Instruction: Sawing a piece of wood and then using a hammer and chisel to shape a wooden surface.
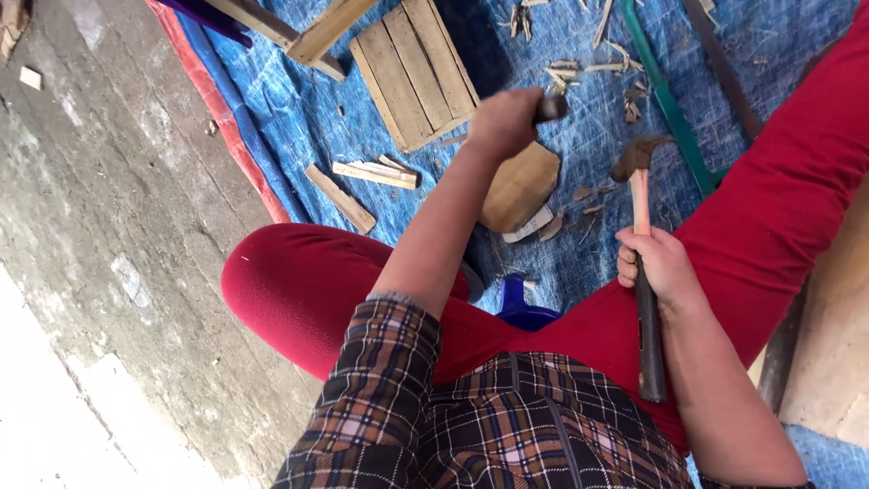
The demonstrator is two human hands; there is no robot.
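- Fingers (pixel 628 264) of the right hand (pixel 659 267) are curled shut around the pale and dark wooden handle of a claw hammer (pixel 640 231), gripping it near the middle; the rusty metal head (pixel 636 156) points away from the body and hangs raised above the blue tarpaulin (pixel 299 109).
- Left hand (pixel 503 119) is closed in a fist around a short dark tool, likely a chisel (pixel 549 109), of which only the blunt top end shows past the knuckles.
- Below that fist lies a rounded tan block of wood (pixel 523 186), resting on the tarpaulin between the red-trousered knees (pixel 299 285); whether the tool's tip touches the block is hidden by the hand.
- Judged from the pose, the step in hand is carving or splitting the block: tool held over the wood, hammer lifted beside it and well apart from the tool's end.
- A next blow would call for the hammer head to land squarely on the tool's top, clear of the left knuckles, with the tool held steady.
- Pale wood chips (pixel 566 72) and short offcuts (pixel 376 172) are scattered near the block; a slatted wooden panel (pixel 415 68) lies further off, and a green metal bar (pixel 670 109) runs beside the right leg.
- Bare concrete floor (pixel 100 226) borders the tarpaulin's red edge.
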